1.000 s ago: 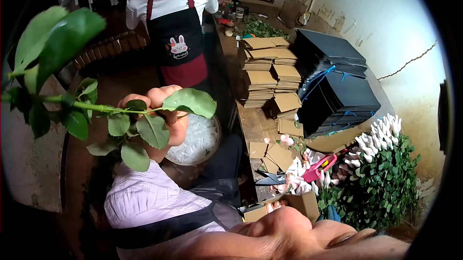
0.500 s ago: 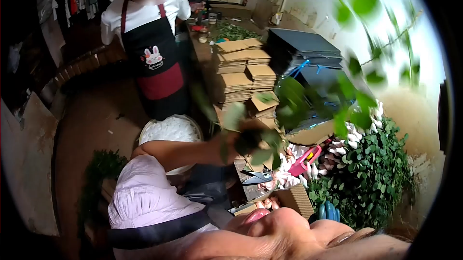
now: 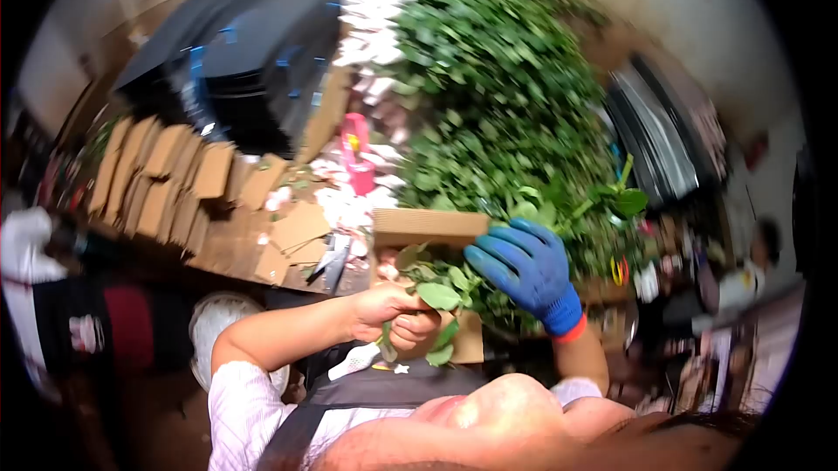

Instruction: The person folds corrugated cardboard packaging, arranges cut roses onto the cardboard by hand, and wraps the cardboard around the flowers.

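My bare left hand (image 3: 397, 318) is closed around a leafy flower stem (image 3: 439, 296) in front of my apron. A white mesh-like piece (image 3: 353, 361) shows just below that hand; whether it belongs to the stem I cannot tell. To the right is my right hand (image 3: 528, 270), in a blue glove with an orange cuff, its fingers stretched out over the leaves. Leafy shoots (image 3: 602, 200) stick out beyond its fingertips. A corrugated cardboard box (image 3: 432, 225) stands just past both hands, with peach-coloured blooms (image 3: 387, 263) partly hidden inside.
A big heap of leafy stems (image 3: 497, 78) lies ahead, with white-wrapped heads (image 3: 375, 17) along its left side. Left of it are a pink tool (image 3: 358, 157), scissors (image 3: 332, 263), cardboard stacks (image 3: 161, 178) and black sheets (image 3: 253, 78). An aproned person (image 3: 83, 331) is at far left, another (image 3: 751, 283) at far right.
The view has swung right. My left hand, outstretched and blurred with leafy stems before, is now close to my body. My gloved right hand has come into view.
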Action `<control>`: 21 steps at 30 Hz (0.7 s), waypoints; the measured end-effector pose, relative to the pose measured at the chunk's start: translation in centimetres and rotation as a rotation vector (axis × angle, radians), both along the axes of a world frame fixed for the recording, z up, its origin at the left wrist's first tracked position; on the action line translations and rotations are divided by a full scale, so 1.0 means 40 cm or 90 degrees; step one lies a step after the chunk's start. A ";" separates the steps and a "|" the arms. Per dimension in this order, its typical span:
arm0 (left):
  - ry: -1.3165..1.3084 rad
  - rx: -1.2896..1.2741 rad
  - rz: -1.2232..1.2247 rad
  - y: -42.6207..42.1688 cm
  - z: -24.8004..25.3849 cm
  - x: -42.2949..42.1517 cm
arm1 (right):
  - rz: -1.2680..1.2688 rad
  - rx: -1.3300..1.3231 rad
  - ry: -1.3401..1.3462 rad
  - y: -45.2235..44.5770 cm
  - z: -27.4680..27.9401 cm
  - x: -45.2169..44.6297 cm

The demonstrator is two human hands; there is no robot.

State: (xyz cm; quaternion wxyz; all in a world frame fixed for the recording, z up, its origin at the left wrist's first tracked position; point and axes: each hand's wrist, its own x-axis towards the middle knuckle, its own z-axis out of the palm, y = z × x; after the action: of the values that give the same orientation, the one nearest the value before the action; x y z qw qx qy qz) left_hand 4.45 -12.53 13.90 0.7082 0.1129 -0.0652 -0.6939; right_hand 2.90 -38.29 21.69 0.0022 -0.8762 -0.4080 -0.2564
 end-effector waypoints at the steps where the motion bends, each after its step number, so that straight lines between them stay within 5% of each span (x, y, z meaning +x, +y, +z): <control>1: -0.062 0.171 0.017 -0.003 0.031 0.005 | -0.019 -0.016 0.025 -0.014 -0.016 -0.006; 3: -0.111 0.050 0.025 -0.006 -0.027 0.026 | -0.077 -0.038 0.059 -0.046 -0.048 -0.011; 8: -0.369 0.242 0.240 0.088 -0.039 0.034 | -0.323 -0.098 0.129 -0.160 -0.100 -0.035; 13: -0.650 0.484 0.496 0.112 -0.070 0.087 | -0.330 -0.094 0.287 -0.187 -0.122 -0.032; 15: -0.647 0.496 0.575 0.116 -0.082 0.101 | -0.291 -0.025 0.331 -0.175 -0.121 -0.041; 21: -0.480 0.482 0.474 0.156 -0.192 0.079 | -0.287 -0.036 0.432 -0.185 -0.221 -0.077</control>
State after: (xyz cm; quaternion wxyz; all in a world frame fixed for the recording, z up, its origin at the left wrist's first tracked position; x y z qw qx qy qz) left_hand 7.59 -6.29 6.22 0.7411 0.6052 -0.0165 -0.2901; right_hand -0.19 -45.71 12.84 0.0562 -0.9783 -0.1887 0.0650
